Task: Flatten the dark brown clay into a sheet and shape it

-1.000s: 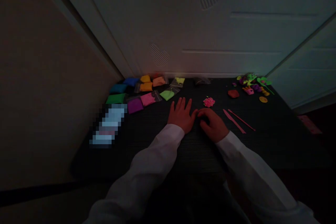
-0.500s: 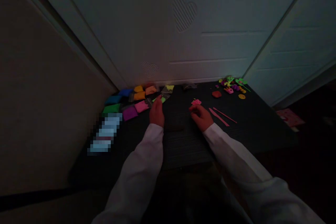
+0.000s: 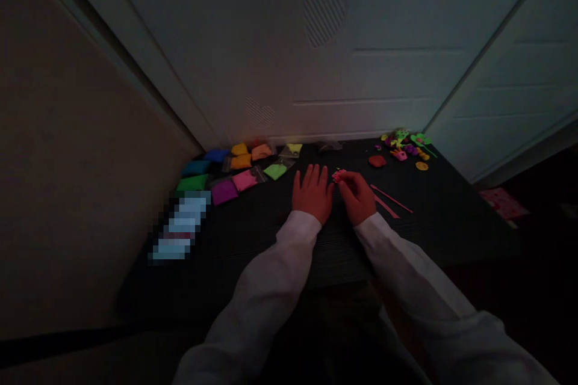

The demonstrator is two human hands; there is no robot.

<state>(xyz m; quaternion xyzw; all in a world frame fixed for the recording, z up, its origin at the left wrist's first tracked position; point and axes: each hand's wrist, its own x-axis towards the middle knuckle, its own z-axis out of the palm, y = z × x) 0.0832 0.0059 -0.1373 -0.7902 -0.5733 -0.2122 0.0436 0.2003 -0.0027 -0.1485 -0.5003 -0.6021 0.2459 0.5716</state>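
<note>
My left hand (image 3: 312, 195) lies palm down on the dark table (image 3: 253, 228), its fingers stretched forward and slightly spread. Just to its right, my right hand (image 3: 358, 197) pinches at the edge of a small, frilly pink clay piece (image 3: 338, 175), whose near side the fingertips partly cover. A bit of green shows at the top of that piece. Right of my right hand lie a thin pink stick tool (image 3: 392, 197) and a flat pink clay knife (image 3: 389, 209), partly hidden by the hand.
Bags of coloured clay, among them pink (image 3: 246, 179), purple (image 3: 224, 191) and light green (image 3: 277, 169), lie at the back left. A pixelated bright panel (image 3: 180, 225) is nearer. At the back right are red clay (image 3: 377, 160), a yellow disc (image 3: 421, 165) and small clay figures (image 3: 400, 144).
My left hand has moved right and turned from upright on its edge to flat on the table. My right hand has closed its fingertips on the pink clay piece.
</note>
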